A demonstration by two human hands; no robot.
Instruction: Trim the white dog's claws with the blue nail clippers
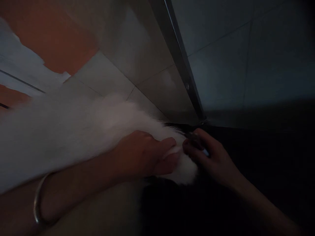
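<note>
- The white fluffy mass lies under the left hand, whose grip pinches its tapered end.
- Just right of that grip, the right hand closes around a small dark object, too dim to identify.
- A metal bangle circles the left wrist.
- A metal door frame and tiled wall rise beyond.

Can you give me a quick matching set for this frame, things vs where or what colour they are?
Things:
1. left hand
2. right hand
3. bangle
4. metal strip

Descriptions:
a. silver, around the left wrist
b. pressed on white fluffy fur
c. runs down between the tiled walls
d. fingers pinched at the fur's tip, in the dark corner

Pairs: 1-b, 2-d, 3-a, 4-c
</note>
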